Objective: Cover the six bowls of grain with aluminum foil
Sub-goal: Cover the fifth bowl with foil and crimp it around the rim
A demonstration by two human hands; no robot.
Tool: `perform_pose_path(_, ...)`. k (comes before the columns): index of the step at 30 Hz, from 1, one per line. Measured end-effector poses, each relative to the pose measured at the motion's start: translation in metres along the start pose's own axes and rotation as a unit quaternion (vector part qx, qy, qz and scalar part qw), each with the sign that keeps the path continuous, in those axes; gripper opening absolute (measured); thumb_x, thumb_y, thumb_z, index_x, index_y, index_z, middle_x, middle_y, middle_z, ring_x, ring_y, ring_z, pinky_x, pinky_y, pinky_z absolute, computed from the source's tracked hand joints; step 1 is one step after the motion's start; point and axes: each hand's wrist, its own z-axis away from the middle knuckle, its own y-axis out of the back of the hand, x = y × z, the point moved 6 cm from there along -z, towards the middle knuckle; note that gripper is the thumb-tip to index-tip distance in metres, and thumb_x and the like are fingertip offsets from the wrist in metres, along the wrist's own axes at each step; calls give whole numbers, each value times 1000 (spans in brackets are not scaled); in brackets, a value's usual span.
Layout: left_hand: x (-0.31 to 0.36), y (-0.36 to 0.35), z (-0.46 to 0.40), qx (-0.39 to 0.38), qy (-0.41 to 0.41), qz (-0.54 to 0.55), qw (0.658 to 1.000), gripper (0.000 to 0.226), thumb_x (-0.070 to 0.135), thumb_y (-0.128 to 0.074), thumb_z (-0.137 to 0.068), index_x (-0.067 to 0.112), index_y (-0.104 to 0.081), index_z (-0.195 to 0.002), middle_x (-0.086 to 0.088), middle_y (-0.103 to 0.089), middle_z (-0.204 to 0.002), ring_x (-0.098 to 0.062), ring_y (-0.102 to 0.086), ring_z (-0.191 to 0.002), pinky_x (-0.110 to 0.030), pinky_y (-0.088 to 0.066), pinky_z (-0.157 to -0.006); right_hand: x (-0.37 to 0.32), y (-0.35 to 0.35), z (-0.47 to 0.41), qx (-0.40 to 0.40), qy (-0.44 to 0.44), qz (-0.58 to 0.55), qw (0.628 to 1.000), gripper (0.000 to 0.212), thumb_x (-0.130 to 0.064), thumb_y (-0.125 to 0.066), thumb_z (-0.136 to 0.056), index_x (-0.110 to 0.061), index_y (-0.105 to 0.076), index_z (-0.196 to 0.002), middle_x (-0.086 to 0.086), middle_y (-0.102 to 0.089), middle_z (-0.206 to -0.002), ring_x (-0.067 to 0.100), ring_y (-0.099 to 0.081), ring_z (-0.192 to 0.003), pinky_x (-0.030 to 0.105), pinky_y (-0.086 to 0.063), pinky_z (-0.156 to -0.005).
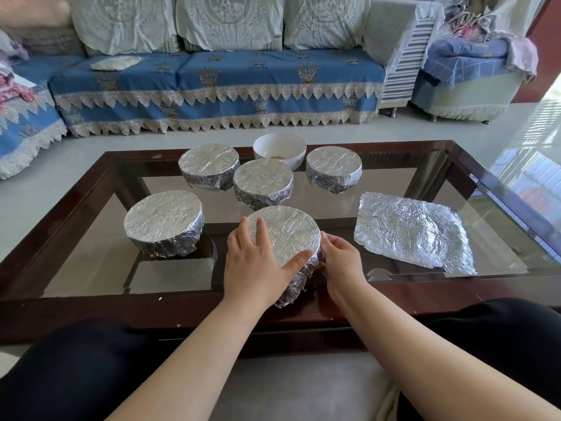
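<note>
Head view: both hands work on the nearest foil-covered bowl point(283, 235) at the front of a glass-topped table point(498, 189).

The left hand point(255, 262) lies flat with straight fingers on the bowl's crinkled foil top, thumb along its near rim; the right hand point(341, 258) curls round the bowl's right side, pinching the foil against the wall. Just left of the left hand stands another wrapped bowl point(164, 223); beyond the hands stand three more point(209, 165) point(263, 182) point(334, 167), all round and wrinkled silver. Behind the middle one, farthest from the hands, sits a white uncovered bowl point(279, 148) with a little grain at its bottom. Right of the right hand a loose creased foil sheet point(409, 232) lies flat on the glass. Past the dark wooden table frame is a sofa point(218, 77) in blue patterned cloth with lace trim. No writing can be read.
</note>
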Motion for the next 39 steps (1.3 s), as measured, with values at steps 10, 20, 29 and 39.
perform_pose_path(10,0,0,0,6,1,5,1000,130,94,5,-60,10,-19,-155,-21,-16,-159,-40,-20,-141,-44,-24,-115,5,-8,-6,4,-28,-18,999,14,-13,-58,-97,-11,-71,-94,18,-69,-92,28,-63,-82,49,-55,-87)
perform_pose_path(20,0,1,0,0,3,12,1000,126,93,2,-61,12,-17,-156,-21,-15,-159,-40,-19,-141,-45,-23,-116,-1,4,-9,52,-6,71,996,8,-11,-71,-86,-5,-71,-92,6,-64,-63,15,-50,-52,35,-48,-61)
perform_pose_path(29,0,0,-2,-2,5,5,1000,123,93,2,-62,17,-15,-157,-20,-13,-159,-39,-18,-141,-44,-22,-116,-38,7,1,8,100,309,946,38,-38,-53,-97,-14,-68,-71,-2,-67,-66,18,-63,-66,34,-52,-73)
perform_pose_path(39,0,8,1,-18,22,13,1000,122,95,-5,-66,12,-15,-156,-20,-16,-158,-39,-23,-137,-43,-27,-113,-31,-4,-2,-62,44,224,972,31,-40,-69,-83,-13,-74,-69,-4,-58,-49,14,-51,-49,41,-49,-60)
